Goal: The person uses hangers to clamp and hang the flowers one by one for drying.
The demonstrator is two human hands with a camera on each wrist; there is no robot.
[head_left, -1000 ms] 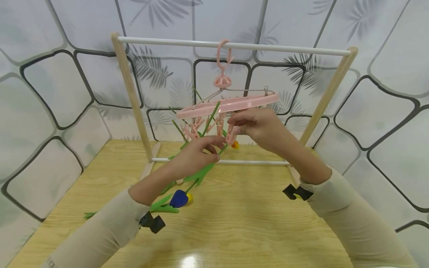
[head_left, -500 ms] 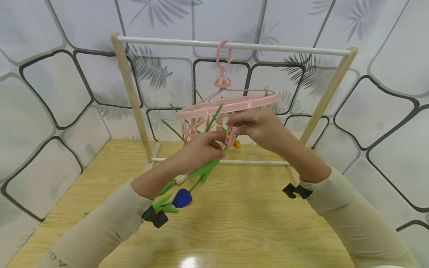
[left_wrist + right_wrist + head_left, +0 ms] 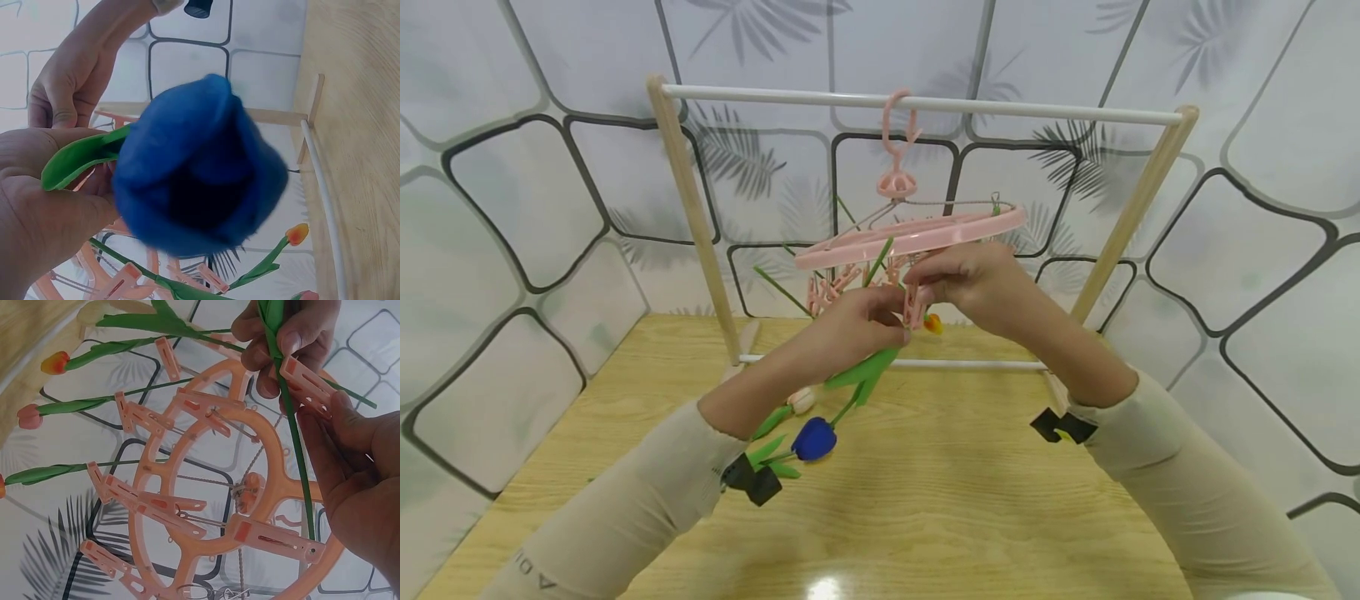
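Observation:
The blue artificial tulip (image 3: 814, 439) hangs head down, its bloom filling the middle of the left wrist view. My left hand (image 3: 853, 329) pinches its green stem just below the pink ring of the clip hanger (image 3: 917, 239). With thumb and fingers, my right hand (image 3: 973, 279) squeezes a pink clothespin (image 3: 307, 385) by its handle end. In the right wrist view the tulip's stem (image 3: 295, 447) runs alongside this clothespin, right at its tip. Other pink clothespins (image 3: 142, 419) on the ring grip orange and pink tulips by their stems.
A hook holds the hanger on the white top bar (image 3: 1037, 108) of a wooden-sided rack (image 3: 688, 200). A whitish tulip (image 3: 801, 400) is visible beyond my left forearm, above the wood-grain table (image 3: 925, 492). Patterned panels enclose the table.
My left hand has shifted slightly right and up with the blue tulip, bringing its stem to the clothespin. The right hand stays nearly still, keeping its pinch on the clothespin.

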